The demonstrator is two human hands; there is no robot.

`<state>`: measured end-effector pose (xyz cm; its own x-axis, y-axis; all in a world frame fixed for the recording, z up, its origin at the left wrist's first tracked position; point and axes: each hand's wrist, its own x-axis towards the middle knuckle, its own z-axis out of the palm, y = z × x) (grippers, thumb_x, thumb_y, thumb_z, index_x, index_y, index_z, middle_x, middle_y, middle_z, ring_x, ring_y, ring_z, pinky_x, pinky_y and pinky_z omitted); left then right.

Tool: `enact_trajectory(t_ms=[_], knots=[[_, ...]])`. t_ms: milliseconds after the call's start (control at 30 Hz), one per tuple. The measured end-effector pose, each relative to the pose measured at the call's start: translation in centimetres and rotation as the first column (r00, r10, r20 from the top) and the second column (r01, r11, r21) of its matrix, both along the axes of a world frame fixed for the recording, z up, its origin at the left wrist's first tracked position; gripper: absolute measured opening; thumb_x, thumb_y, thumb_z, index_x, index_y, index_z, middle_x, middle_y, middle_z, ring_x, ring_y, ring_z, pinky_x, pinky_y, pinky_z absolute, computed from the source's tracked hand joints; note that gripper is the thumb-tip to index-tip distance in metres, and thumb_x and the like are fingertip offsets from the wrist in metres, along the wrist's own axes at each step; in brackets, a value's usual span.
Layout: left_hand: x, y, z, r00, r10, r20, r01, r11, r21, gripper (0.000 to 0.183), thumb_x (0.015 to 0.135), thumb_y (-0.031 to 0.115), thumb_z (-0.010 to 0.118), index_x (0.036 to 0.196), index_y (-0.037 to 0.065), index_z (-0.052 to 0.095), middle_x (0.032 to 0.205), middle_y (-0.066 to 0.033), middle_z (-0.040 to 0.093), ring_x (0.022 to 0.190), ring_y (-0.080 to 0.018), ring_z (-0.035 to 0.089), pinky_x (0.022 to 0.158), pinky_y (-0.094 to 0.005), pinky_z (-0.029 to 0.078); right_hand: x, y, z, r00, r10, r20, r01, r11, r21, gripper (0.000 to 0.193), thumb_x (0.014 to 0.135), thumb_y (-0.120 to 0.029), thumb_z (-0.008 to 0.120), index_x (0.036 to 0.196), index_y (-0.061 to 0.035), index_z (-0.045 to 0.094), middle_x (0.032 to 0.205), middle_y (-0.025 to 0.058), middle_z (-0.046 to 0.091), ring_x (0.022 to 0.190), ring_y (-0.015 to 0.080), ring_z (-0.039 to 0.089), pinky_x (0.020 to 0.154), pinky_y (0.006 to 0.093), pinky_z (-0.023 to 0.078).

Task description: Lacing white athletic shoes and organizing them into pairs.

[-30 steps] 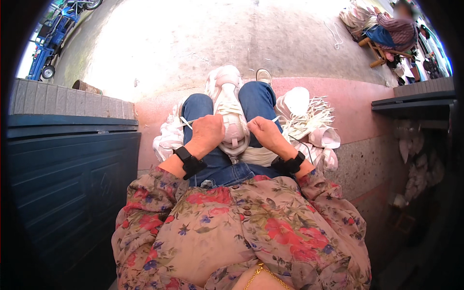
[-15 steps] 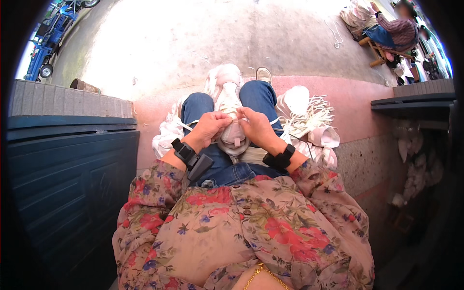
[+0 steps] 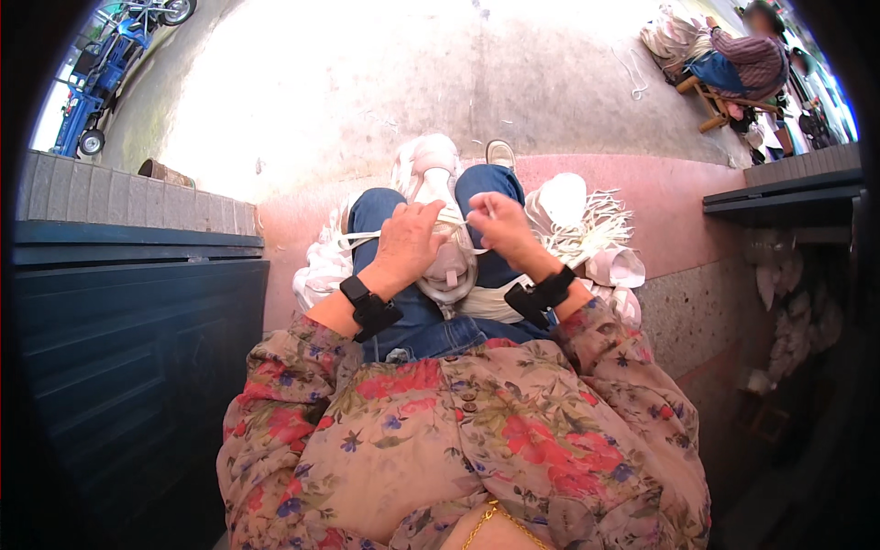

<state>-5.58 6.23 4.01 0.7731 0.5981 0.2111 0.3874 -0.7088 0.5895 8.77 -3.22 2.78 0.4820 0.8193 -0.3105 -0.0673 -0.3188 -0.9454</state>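
1. One view only: a head-worn fisheye camera looks steeply down, close over the seated person's lap (image 3: 431, 330).
2. It faces forward over the knees; the pavement (image 3: 513, 82) bends toward the rim.

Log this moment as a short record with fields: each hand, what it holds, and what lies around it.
left hand: rests on the white shoe in the lap, grip closed on a white lace
right hand: pinches a lace end above the shoe
lap: blue jeans
right side: pile of white shoe parts and laces
far right: another person seated on a stool
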Motion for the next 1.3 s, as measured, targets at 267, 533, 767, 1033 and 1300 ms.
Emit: enact_trajectory(t_ms=[267, 533, 767, 1033, 1300], knots=[[5.5, 9.5, 9.0, 0.941, -0.138, 0.308, 0.302, 0.754, -0.584, 0.022, 0.086, 0.019, 0.047, 0.087, 0.002, 0.062, 0.07, -0.0009, 0.057, 0.061, -0.0082, 0.05, 0.058, -0.0223, 0.042, 3.7, 0.2, 3.3, 0.824, 0.211, 0.526, -0.102, 0.968, -0.228, 0.028, 0.085, -0.024, 0.047, 0.082, 0.0033, 0.053, 0.069, 0.0203, 0.053, 0.069, 0.0357, 0.054, 0.065, 0.0406, 0.043], [-0.7, 19.2, 17.5, 0.899, 0.236, 0.368, 0.069, 0.754, -0.653, 0.02, 0.085, 0.018, 0.056, 0.097, 0.002, 0.059, 0.076, -0.0002, 0.057, 0.067, -0.0076, 0.052, 0.061, -0.0192, 0.044, 0.1, -2.5, -0.4, 0.604, 0.398, 0.691, -0.477, 0.875, -0.087, 0.018, 0.076, -0.005, 0.048, 0.091, -0.0002, 0.057, 0.084, 0.0187, 0.052, 0.082, 0.0352, 0.051, 0.069, 0.0399, 0.043], [-4.2, 19.8, 15.9, 0.827, 0.419, 0.374, 0.06, 0.596, -0.801, 0.019, 0.085, 0.019, 0.056, 0.093, 0.002, 0.058, 0.075, -0.0035, 0.058, 0.068, -0.0111, 0.052, 0.06, -0.021, 0.043, -0.4, -1.2, -0.3, 0.703, 0.309, 0.64, -0.414, 0.91, 0.014, 0.02, 0.073, -0.009, 0.057, 0.091, -0.0014, 0.059, 0.08, 0.0207, 0.058, 0.076, 0.0333, 0.056, 0.067, 0.038, 0.045], [-5.4, 20.5, 15.4, 0.824, 0.432, 0.366, 0.039, 0.602, -0.798, 0.021, 0.086, 0.019, 0.055, 0.096, 0.001, 0.057, 0.075, -0.0039, 0.058, 0.068, -0.0106, 0.053, 0.061, -0.0208, 0.044, -0.8, -0.3, -0.7, 0.653, 0.387, 0.651, -0.345, 0.917, -0.2, 0.015, 0.073, -0.016, 0.056, 0.074, -0.0019, 0.063, 0.074, 0.0179, 0.059, 0.074, 0.0318, 0.057, 0.065, 0.0386, 0.045], [-4.0, 18.8, 15.4, 0.836, 0.439, 0.329, -0.039, 0.645, -0.763, 0.027, 0.085, 0.017, 0.056, 0.106, 0.001, 0.054, 0.079, -0.0033, 0.061, 0.071, -0.0109, 0.055, 0.063, -0.0217, 0.043, -1.4, 0.7, -1.5, 0.714, 0.367, 0.596, -0.395, 0.914, -0.09, 0.015, 0.073, -0.015, 0.055, 0.072, -0.0028, 0.062, 0.077, 0.0182, 0.058, 0.077, 0.0337, 0.055, 0.067, 0.0396, 0.045]])
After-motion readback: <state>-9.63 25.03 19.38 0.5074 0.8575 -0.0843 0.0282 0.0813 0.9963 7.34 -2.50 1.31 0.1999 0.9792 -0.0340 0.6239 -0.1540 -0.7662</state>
